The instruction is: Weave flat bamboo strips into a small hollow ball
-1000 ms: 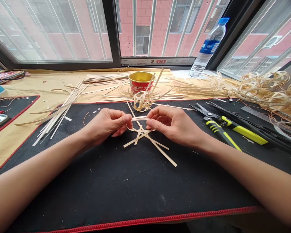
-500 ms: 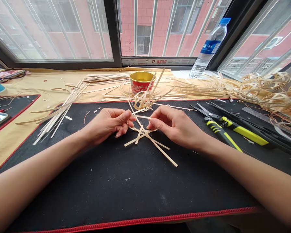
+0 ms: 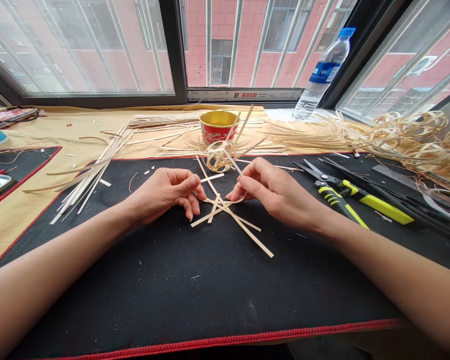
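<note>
Head view: left fingers (image 3: pixel 188 186) and right fingers (image 3: pixel 255 187) each pinch a pale strip (image 3: pixel 214 177) above a black mat (image 3: pixel 210 285).

Slim bare forearms (image 3: pixel 75 243) taper to bare hands (image 3: pixel 165 194).

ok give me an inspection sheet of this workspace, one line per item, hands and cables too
Surface: black mat with red edging, over yellow cloth; small specks on the mat.
Work pieces: crossed pale strips; openwork ball behind them.
Clutter: loose strip bundle, offcuts, yellow-and-black cutters.
Hands: left hand and right hand each pinch a strip.
Cables: nothing certain; curved brown strand, material unclear.
Surroundings: barred window, bottle, red-and-gold tub.
</note>
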Tool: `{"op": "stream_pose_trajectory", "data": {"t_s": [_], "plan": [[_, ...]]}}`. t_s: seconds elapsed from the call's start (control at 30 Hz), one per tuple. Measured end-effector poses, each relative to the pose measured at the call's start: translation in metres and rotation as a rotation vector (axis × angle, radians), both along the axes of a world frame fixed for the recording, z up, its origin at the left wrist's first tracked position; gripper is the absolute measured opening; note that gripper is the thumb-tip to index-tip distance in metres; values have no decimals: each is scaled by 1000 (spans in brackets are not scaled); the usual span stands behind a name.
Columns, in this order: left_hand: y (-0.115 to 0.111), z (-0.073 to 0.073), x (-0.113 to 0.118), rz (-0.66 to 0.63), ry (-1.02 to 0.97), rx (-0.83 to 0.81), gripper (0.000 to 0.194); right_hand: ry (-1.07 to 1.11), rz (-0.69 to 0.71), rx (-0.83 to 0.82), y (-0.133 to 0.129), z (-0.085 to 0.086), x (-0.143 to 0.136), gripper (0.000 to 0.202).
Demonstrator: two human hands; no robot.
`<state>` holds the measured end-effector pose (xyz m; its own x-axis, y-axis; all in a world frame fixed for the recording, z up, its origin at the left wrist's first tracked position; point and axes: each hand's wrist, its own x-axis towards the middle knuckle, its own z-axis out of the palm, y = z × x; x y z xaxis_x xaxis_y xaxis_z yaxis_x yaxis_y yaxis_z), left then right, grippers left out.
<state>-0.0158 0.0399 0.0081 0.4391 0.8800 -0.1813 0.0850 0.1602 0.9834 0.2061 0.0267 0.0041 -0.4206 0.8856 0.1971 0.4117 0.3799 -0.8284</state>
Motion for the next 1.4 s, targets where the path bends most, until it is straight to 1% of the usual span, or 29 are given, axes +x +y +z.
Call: {"op": "stream_pose_trajectory", "data": {"t_s": [0.17, 0.3, 0.43, 0.6, 0.77, 0.97, 1.27, 1.4], "plan": [[1, -3, 0, 60, 24, 5, 46, 17, 33, -5, -1, 1, 0, 12], [1, -5, 0, 78, 5, 11, 40, 27, 61, 8, 0, 0, 0, 10], [0, -3, 1, 49, -12, 0, 33, 20, 77, 47, 0, -1, 1, 9], [-2, 2, 1, 1, 24, -42, 32, 40, 57, 53, -2, -3, 1, 9], [-3, 3, 1, -27, 42, -28, 25, 89, 65, 50, -1, -4, 0, 11], [-2, 4, 2, -45, 93, 0, 19, 39, 61, 69, 0, -3, 0, 9], [-3, 2, 7, -30, 106, 45, 16, 31, 119, 85, 1, -5, -1, 11], [-3, 2, 6, -8, 74, 6, 18, 34, 121, 83, 0, -3, -2, 10]]}}
